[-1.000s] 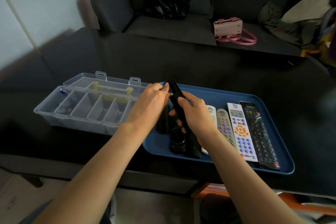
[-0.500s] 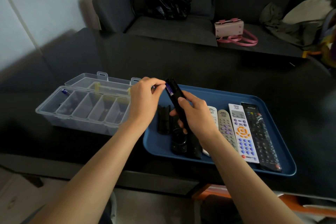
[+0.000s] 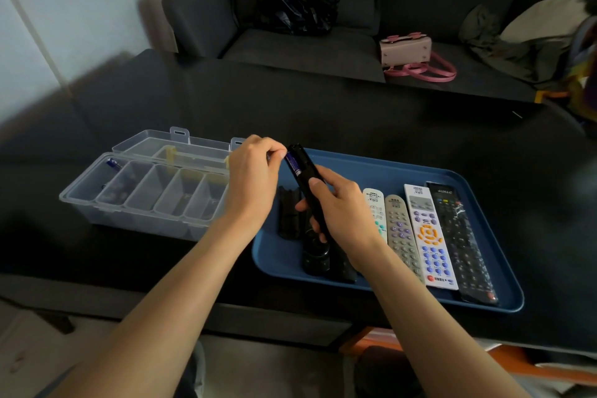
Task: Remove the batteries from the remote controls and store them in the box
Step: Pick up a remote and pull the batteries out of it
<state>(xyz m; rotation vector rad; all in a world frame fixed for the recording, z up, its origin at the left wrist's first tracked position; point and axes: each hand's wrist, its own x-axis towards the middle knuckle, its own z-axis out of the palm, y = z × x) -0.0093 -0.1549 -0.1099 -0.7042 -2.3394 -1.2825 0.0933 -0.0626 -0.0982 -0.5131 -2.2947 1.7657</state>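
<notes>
My right hand (image 3: 337, 215) grips a slim black remote (image 3: 307, 184), tilted up over the blue tray (image 3: 371, 171) with its battery bay open. A blue battery (image 3: 293, 165) lies in that bay. My left hand (image 3: 253, 179) is pinched at the top end of the remote; a bluish sliver of a battery shows between its fingertips, mostly hidden. The clear compartment box (image 3: 77, 200) stands open to the left, with one blue battery (image 3: 113, 164) in its far left compartment.
On the tray lie a black battery cover (image 3: 287, 216), another black remote (image 3: 315, 252), and a row of remotes: white (image 3: 374, 207), grey (image 3: 399, 229), white with orange buttons (image 3: 429, 236), black (image 3: 458, 236). Behind the dark table (image 3: 290, 107) a sofa holds a black bag (image 3: 294, 6) and pink handbag (image 3: 407, 50).
My left hand has drawn back a little to the left from the remote's top end, uncovering the blue battery in the bay. My right hand has kept the remote almost still.
</notes>
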